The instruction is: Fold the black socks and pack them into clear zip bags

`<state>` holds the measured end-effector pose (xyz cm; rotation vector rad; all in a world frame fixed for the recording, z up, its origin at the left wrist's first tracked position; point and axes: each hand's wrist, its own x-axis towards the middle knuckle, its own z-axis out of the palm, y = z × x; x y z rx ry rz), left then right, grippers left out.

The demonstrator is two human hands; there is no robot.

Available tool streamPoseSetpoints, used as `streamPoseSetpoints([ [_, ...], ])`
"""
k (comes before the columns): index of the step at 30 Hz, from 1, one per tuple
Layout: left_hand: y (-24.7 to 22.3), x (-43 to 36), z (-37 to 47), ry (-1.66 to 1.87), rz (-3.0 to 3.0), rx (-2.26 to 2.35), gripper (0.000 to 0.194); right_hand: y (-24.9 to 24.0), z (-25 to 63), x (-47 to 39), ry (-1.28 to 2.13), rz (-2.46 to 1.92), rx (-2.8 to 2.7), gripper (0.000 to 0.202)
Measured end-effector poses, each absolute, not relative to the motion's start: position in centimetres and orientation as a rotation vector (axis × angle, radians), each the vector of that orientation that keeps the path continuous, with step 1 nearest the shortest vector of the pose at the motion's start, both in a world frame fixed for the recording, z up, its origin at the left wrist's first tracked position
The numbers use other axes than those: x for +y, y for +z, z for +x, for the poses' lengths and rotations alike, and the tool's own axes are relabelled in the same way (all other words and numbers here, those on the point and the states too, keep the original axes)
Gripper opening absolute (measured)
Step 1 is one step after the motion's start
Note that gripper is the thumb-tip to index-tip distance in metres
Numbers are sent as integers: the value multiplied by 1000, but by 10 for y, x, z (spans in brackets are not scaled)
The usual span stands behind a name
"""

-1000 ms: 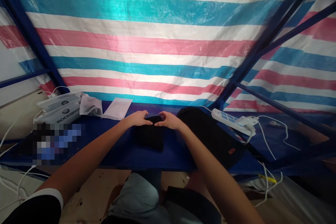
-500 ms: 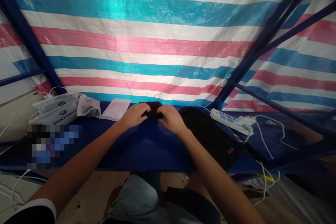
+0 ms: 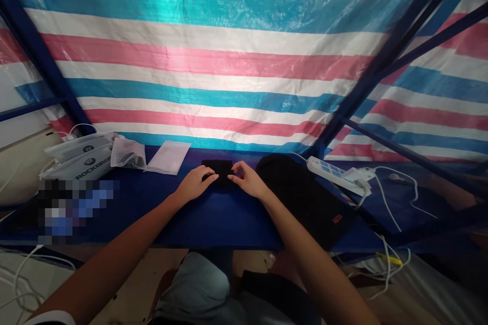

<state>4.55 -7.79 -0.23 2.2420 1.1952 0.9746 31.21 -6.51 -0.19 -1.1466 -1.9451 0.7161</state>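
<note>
A small folded black cloth (image 3: 217, 174) lies on the blue tabletop (image 3: 217, 218), straight ahead of me. My left hand (image 3: 197, 183) grips its left edge, thumb on the near side and fingers curled toward it. At the right edge, my right hand (image 3: 246, 179) pinches the cloth between thumb and fingers. To the right of my right hand spreads a longer black fabric piece (image 3: 301, 193) with small orange lettering near its lower end.
At the left are grey ROCKBROS pouches (image 3: 91, 162), a translucent bag (image 3: 128, 154) and a flat white packet (image 3: 170, 157). A white power strip (image 3: 335, 175) with cables lies at the right. Blue metal posts (image 3: 354, 91) and a striped tarp (image 3: 198, 61) stand behind.
The black cloth has gone from a bunched, raised shape to a flat folded rectangle, slightly nearer to me. Both hands have come down with it, still at its sides.
</note>
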Motion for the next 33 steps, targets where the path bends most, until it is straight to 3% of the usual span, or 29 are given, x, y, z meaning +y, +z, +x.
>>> streamPoseSetpoints([
  [4,-9,-71,50,1027,2152,1263,33,1,304,-73,313,-1045,-2136,20],
  [7,-10,-67,51,1115,2148,1185,22,10,303,-83,172,-950,-2360,40],
  [11,-4,-67,46,1084,2208,1082,21,14,309,-89,233,-927,-2413,41],
  [19,2,-82,20,851,2472,942,48,-1,315,-72,581,-1075,-2144,34],
  [23,-1,-81,22,906,2580,1021,40,-3,316,-65,771,-1092,-1999,37],
  [33,0,-79,39,860,2611,1109,38,3,318,-89,437,-1111,-2083,47],
])
